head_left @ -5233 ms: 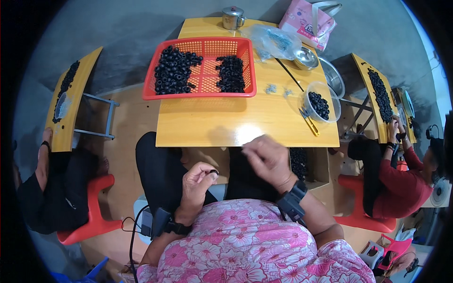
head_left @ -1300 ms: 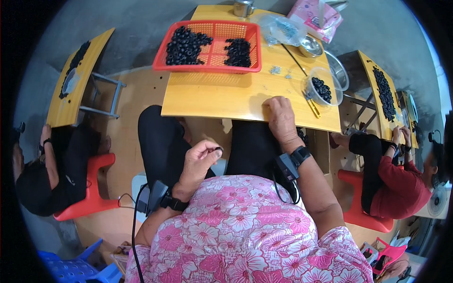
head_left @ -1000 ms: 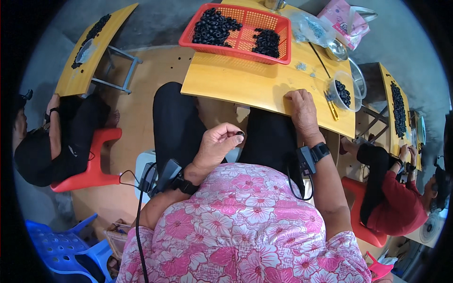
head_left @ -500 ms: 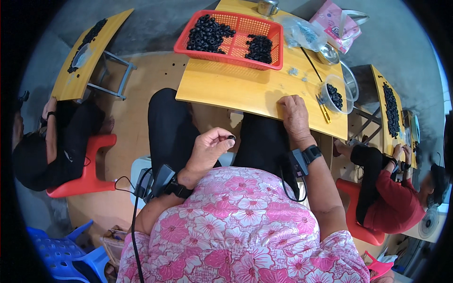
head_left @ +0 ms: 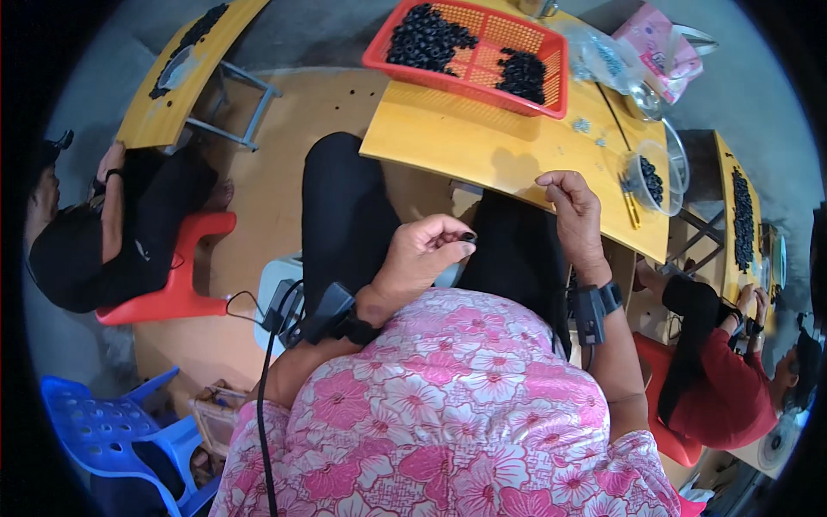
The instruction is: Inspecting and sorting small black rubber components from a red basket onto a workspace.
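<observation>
Head view. One black ring is pinched between thumb and forefinger of the left hand, above the lap. The right hand is placed at the near edge of one table, its fingers curled and the thumb close to the forefinger; whether anything is gripped cannot be told. On the table are seen one red basket with two piles of black pieces, one clear tub holding more, one yellow-handled tool and two small heaps of pale bits. Two co-workers are seated aside. Compared with half a second earlier, the basket is now cut by the upper edge and the right thumb is exposed; the ring is retained.
</observation>
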A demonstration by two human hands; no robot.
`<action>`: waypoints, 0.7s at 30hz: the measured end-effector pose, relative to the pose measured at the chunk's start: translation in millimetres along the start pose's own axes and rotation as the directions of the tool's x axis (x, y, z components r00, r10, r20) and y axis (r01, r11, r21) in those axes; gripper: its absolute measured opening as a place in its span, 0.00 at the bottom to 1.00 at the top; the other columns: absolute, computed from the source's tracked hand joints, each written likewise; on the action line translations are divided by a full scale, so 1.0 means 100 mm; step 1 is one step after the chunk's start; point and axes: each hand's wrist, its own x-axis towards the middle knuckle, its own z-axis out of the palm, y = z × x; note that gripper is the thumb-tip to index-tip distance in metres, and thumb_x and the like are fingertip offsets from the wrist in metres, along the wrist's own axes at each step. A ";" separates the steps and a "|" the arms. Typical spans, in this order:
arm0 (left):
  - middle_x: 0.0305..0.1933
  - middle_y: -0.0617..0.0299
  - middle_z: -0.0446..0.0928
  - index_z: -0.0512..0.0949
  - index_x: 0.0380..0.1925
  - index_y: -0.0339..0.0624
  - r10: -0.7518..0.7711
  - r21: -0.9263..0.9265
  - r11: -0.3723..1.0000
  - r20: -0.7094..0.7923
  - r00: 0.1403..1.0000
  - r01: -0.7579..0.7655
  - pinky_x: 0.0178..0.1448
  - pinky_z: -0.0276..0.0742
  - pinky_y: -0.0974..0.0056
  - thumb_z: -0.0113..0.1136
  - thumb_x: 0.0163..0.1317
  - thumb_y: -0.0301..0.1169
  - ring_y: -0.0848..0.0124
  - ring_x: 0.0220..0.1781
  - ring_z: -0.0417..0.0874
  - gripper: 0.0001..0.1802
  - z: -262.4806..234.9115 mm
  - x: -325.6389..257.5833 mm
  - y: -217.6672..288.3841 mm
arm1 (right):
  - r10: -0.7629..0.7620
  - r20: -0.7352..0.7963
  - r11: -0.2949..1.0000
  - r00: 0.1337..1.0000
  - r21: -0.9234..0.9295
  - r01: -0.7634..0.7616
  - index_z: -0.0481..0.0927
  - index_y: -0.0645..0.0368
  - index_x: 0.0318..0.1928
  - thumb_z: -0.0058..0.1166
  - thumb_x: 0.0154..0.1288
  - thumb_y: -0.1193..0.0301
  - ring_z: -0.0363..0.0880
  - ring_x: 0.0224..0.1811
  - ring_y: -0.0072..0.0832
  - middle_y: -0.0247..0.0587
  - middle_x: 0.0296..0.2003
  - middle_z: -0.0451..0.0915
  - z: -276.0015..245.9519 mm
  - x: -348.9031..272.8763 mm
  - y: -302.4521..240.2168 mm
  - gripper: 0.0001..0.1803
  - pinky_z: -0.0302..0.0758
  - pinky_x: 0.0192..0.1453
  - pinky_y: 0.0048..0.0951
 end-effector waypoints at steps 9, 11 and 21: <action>0.29 0.70 0.75 0.78 0.33 0.36 0.072 0.202 0.977 -0.039 0.997 -0.063 0.34 0.69 0.78 0.64 0.55 0.21 0.85 0.30 0.71 0.06 -0.01 -0.05 0.06 | 0.176 0.386 0.650 0.906 0.645 -0.401 0.79 0.62 0.40 0.54 0.62 0.80 0.77 0.38 0.20 0.36 0.34 0.81 0.41 -0.33 -0.35 0.06 0.74 0.46 0.22; 0.27 0.71 0.75 0.79 0.32 0.36 0.084 0.237 0.969 -0.053 0.995 -0.069 0.33 0.68 0.78 0.65 0.54 0.21 0.86 0.29 0.71 0.06 -0.01 -0.05 0.05 | 0.138 0.366 0.649 0.920 0.669 -0.364 0.79 0.61 0.40 0.55 0.60 0.81 0.78 0.38 0.21 0.36 0.35 0.81 0.51 -0.37 -0.36 0.07 0.75 0.46 0.22; 0.25 0.69 0.75 0.78 0.30 0.36 0.106 0.344 0.936 -0.073 0.992 -0.075 0.31 0.69 0.76 0.66 0.53 0.22 0.85 0.28 0.72 0.06 -0.03 -0.05 0.00 | 0.124 0.396 0.737 0.910 0.577 -0.352 0.82 0.62 0.38 0.58 0.57 0.82 0.77 0.38 0.19 0.34 0.34 0.81 0.55 -0.41 -0.44 0.07 0.75 0.45 0.21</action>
